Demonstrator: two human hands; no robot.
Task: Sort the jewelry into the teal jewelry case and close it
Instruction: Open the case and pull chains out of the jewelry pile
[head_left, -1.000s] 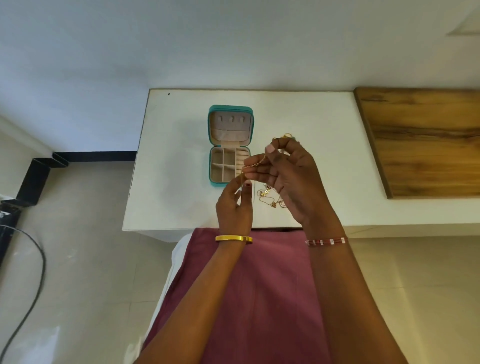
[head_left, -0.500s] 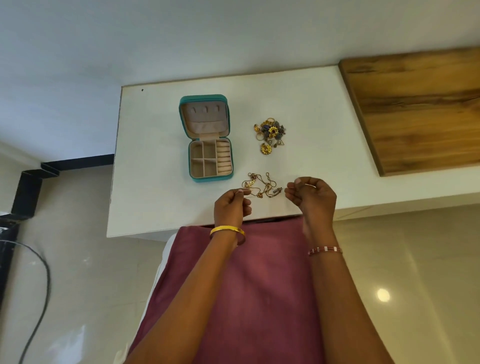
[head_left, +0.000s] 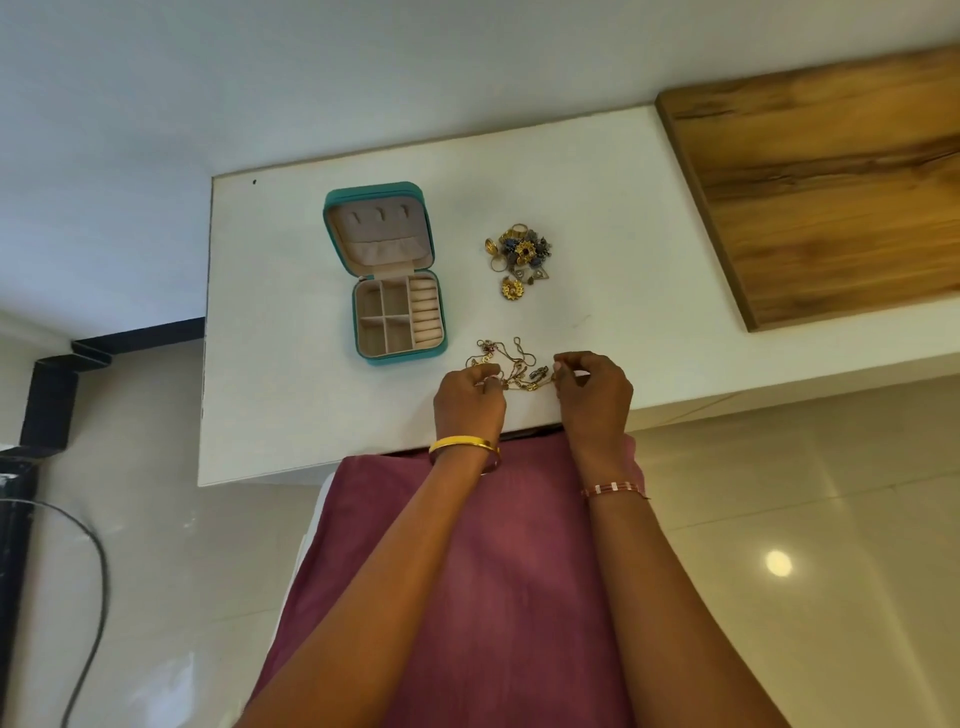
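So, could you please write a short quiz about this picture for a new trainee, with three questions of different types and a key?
1. True or false: the teal jewelry case lies open on the white table.
2. Multiple choice: what do the left hand and the right hand hold between them? A) a tangle of gold chains B) the case lid C) nothing
3. Fill in: the pile of rings and brooches lies on the table, to the ____ of the case in the picture.

Key: 1 true; 2 A; 3 right.
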